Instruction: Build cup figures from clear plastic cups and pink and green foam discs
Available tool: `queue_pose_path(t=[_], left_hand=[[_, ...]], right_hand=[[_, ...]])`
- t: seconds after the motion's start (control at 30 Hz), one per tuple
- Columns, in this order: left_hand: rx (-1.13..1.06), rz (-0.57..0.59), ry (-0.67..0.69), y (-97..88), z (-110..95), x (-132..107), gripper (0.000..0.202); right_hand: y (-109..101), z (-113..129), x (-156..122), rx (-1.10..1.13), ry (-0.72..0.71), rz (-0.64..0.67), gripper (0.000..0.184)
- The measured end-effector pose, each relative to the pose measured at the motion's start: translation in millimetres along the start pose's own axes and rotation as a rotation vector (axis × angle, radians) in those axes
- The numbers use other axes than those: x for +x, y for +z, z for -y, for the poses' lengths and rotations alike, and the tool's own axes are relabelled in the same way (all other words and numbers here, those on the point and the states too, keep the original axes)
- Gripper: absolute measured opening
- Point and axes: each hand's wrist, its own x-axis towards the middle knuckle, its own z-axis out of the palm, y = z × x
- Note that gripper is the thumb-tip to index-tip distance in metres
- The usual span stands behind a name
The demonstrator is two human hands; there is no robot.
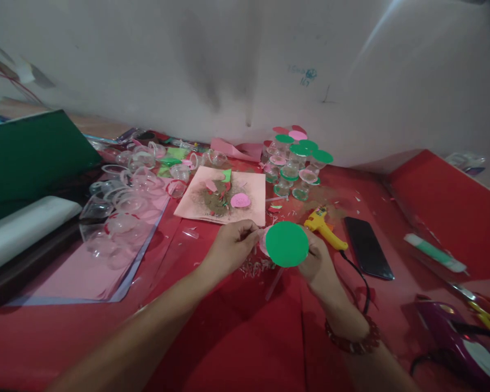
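Recorder: Red counter [237, 337], scraps scattered over it; stained pale wall [228, 65] along the far side. Surroundings?

Checker: Far left, loose clear cups [126, 201] on a pink sheet [85, 272], beside a dark green board [28, 158] and a white roll [20, 228]. Far centre, pink paper [222, 196] carrying brown crumbs and a pink disc [240, 200]. Right of that, lidded cups [296, 163], lids green and pink. Yellow glue gun [324, 226] just beyond the right hand [318, 261]; black phone [367, 247] right of it; glue tube [435, 253] further right.

Recorder: Item in hand?

Checker: Green disc [286, 244], raised off the counter between both hands, flat face toward the camera. Left hand [232, 242] pinched at its left edge. Right hand grips the right edge, its fingertips hidden behind the disc. Pale rim shows behind the left edge; cannot tell what it belongs to. Bead bracelet [353, 337] on the right wrist.

Recorder: Surface?

Checker: Red covering, creased. Fine shavings [255, 267] lie just under the hands. Room dim.
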Motion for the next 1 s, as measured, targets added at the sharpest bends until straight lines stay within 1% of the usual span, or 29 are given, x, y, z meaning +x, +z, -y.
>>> queue_pose_path(t=[0.2,0.3,0.37,0.47,0.53,0.57,0.6,0.67,0.73,0.83,0.93,1.0], left_hand=[[0.064,0.012,0.060,-1.0,2.8,-0.2,0.021],[0.028,0.025,0.048,-0.1,4.2,-0.5,0.022],[-0.011,0.037,0.033,0.9,3.6,-0.9,0.026],[-0.068,0.117,-0.004,2.7,0.0,-2.4,0.034],[-0.120,0.185,-0.040,3.3,-3.1,-3.6,0.038],[-0.142,0.200,-0.051,3.2,-4.4,-4.1,0.040],[-0.156,0.197,-0.057,2.8,-5.4,-4.3,0.041],[-0.154,0.154,-0.051,1.2,-6.2,-4.2,0.042],[-0.136,0.113,-0.030,-0.8,-5.4,-3.2,0.042],[-0.089,0.081,-0.012,-2.5,-2.6,-1.4,0.042],[-0.048,0.052,-0.016,-1.7,-0.3,-0.8,0.041],[-0.059,0.052,-0.025,-0.6,0.6,-1.1,0.039]], right_hand=[[0.8,1.1,0.0,0.035,0.021,0.029,0.027],[1.0,2.4,-0.1,0.049,0.008,0.020,0.025],[0.9,1.9,0.0,0.058,-0.025,-0.012,0.023],[1.0,-0.9,0.3,0.085,-0.069,-0.059,0.026],[1.9,-3.3,0.7,0.123,-0.055,-0.050,0.028],[2.6,-4.2,1.0,0.151,-0.045,-0.037,0.028],[3.3,-5.0,1.3,0.177,-0.039,-0.020,0.028],[4.8,-5.3,1.4,0.206,-0.045,0.014,0.029],[5.5,-4.7,0.8,0.190,-0.051,0.038,0.027],[4.9,-3.8,-1.0,0.160,-0.017,0.056,0.024],[3.9,-4.8,-1.9,0.179,0.002,0.065,0.027],[3.6,-5.9,-1.6,0.199,0.006,0.076,0.029]])
